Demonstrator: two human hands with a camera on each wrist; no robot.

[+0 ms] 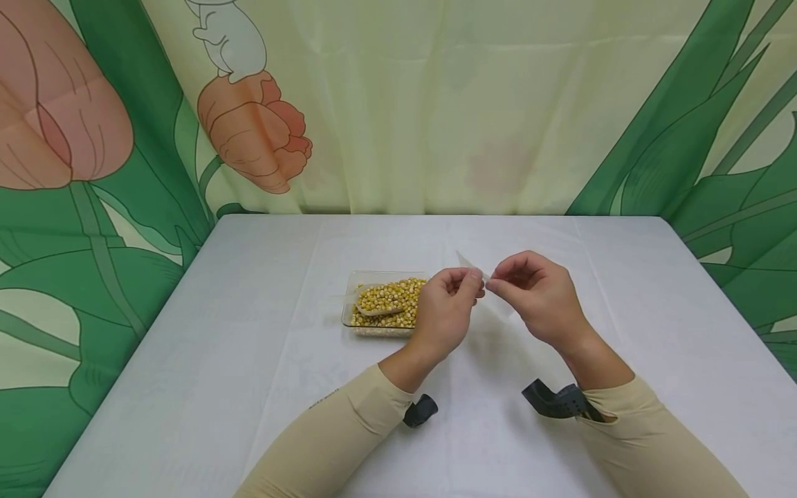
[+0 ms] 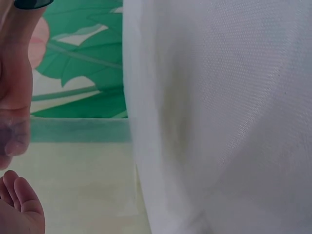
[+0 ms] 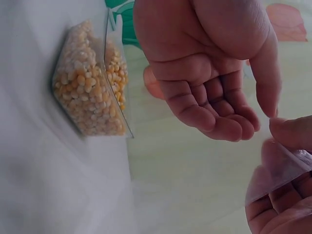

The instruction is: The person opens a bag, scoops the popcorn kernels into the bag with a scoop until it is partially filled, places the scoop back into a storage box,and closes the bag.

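Observation:
Both hands meet over the table, with a thin clear plastic bag (image 3: 280, 165) between them. The left hand (image 1: 445, 304) pinches its edge with thumb and fingertips, the other fingers curled below. Opposite, the right hand (image 1: 535, 297) pinches the same edge, and in the right wrist view its fingers (image 3: 273, 209) show through the film. The two thumb tips almost meet there. One corner of the bag pokes up above the left fingertips in the head view; its lower part is faint against the white cloth.
A clear rectangular container (image 1: 350, 319) of yellow corn kernels (image 1: 407, 297) stands left of the hands, partly covered by the left hand. A clear scoop (image 1: 372, 312) filled with kernels lies on top in it. White cloth (image 1: 187, 387) covers the table, and a printed curtain (image 1: 398, 124) hangs behind.

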